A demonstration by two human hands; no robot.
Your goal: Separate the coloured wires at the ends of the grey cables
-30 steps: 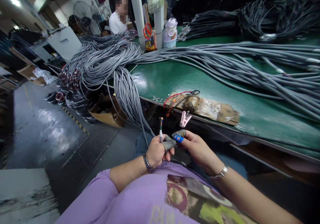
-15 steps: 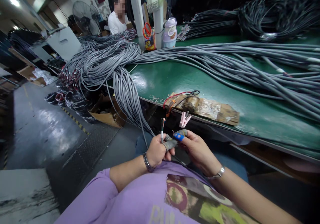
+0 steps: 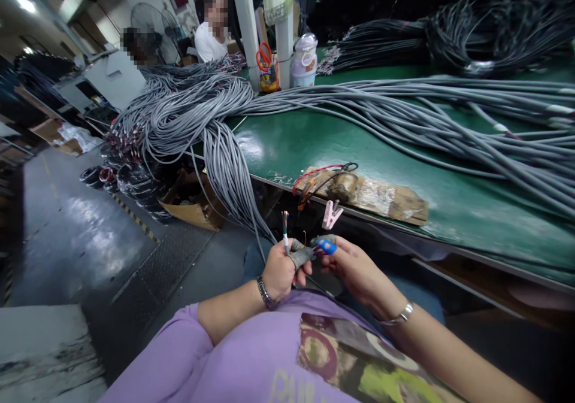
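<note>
My left hand [image 3: 282, 270] is closed around a grey cable end [image 3: 285, 235], whose stripped coloured wires stick upward above the fist. Grey tape covers its thumb and forefinger. My right hand [image 3: 353, 268] is right beside it, fingertips pinched together near thin wire strands; its forefinger wears a blue cot and its thumb a grey one. Both hands sit just in front of the green table's edge [image 3: 314, 199], below a pink clip [image 3: 331, 214] hanging there.
A large bundle of grey cables [image 3: 404, 115] crosses the green table and drapes over its left end [image 3: 224, 163]. A taped cardboard piece [image 3: 372, 194] with red and black wires lies at the edge. A bottle [image 3: 305, 60] and scissors [image 3: 265, 55] stand by a post; a person [image 3: 212, 29] sits behind.
My left hand has tilted the cable end slightly leftward, and my right hand's fingertips have shifted a little right and down. The rest is as before.
</note>
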